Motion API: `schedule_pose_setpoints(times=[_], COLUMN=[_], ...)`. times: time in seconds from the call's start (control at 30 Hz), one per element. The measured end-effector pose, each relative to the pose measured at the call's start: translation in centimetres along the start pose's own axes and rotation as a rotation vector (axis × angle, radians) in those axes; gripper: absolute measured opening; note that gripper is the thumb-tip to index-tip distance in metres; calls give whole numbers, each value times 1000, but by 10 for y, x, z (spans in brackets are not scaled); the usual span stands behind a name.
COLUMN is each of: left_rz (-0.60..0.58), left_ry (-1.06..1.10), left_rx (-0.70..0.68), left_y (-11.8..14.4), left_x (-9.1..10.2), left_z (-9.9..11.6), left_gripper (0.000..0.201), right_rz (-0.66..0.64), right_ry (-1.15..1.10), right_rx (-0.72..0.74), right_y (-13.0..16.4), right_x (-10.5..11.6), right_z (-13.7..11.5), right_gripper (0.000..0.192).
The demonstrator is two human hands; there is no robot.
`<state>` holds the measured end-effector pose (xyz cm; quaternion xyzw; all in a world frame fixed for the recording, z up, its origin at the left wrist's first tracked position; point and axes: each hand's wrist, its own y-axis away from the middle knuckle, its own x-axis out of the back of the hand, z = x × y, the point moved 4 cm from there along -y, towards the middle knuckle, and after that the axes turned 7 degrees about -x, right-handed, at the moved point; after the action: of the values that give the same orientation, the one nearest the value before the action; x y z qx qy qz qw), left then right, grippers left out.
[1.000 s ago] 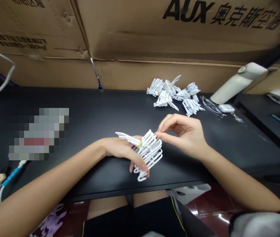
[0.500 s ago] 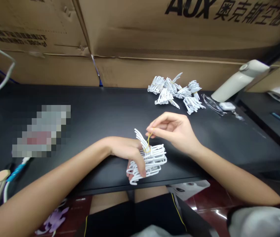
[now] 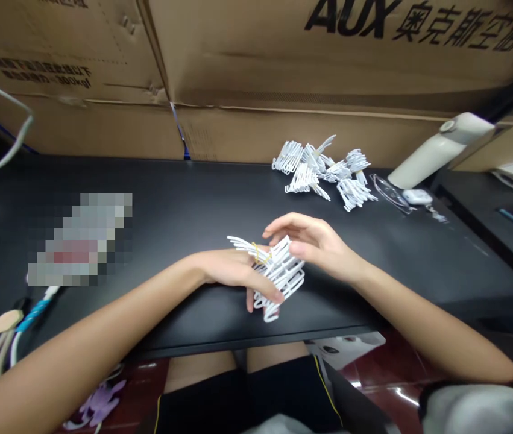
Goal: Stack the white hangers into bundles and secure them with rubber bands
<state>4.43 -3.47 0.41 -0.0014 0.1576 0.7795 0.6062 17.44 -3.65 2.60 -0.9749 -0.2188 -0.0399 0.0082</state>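
Observation:
A bundle of white wire hooks [image 3: 289, 276] is just above the front part of the black table, tilted, with its thin ends fanning out to the upper left. A yellow rubber band [image 3: 263, 256] is wound around its narrow part. My left hand [image 3: 238, 269] is closed on the bundle, thumb across the front and the other fingers partly hidden beneath. My right hand [image 3: 322, 244] is at the bundle's upper right side, its thumb against the wire ends and its curved fingers behind them.
Several similar white bundles [image 3: 304, 178] lie at the back of the table [image 3: 184, 205]. To their right are glasses [image 3: 389, 191], a white case [image 3: 416, 196] and a leaning bottle [image 3: 432, 154]. A blurred-out object with a cable [image 3: 34, 313] lies left. Cardboard boxes [image 3: 260, 66] stand behind.
My right hand has let go of the stretched rubber band, which now sits around the bundle, and has moved onto the wire ends. The bundle has turned and risen slightly in my left hand.

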Motion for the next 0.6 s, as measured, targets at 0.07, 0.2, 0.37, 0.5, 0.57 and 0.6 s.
schedule_pose_setpoints(times=[0.07, 0.2, 0.37, 0.5, 0.57, 0.6], left_rz=[81, 157, 98, 253, 273, 245], left_ry=[-8, -80, -148, -114, -173, -220], left_rx=[-97, -236, -225, -254, -285, -294], left_y=[-2, -5, -7, -4, -2, -2], left_x=[3, 5, 0, 6, 8, 7], left_z=[3, 9, 8, 10, 13, 14], left_gripper=[26, 29, 22, 21, 18, 16], right_rz=[94, 102, -81, -40, -15, -8], right_ry=[48, -154, -433, -503, -473, -447], right_rx=[5, -75, -194, -187, -194, -199], right_y=[1, 2, 1, -1, -1, -1], right_x=[2, -8, -26, -26, -26, -27], right_z=[4, 15, 21, 23, 24, 24], right_gripper=[40, 50, 53, 61, 65, 62])
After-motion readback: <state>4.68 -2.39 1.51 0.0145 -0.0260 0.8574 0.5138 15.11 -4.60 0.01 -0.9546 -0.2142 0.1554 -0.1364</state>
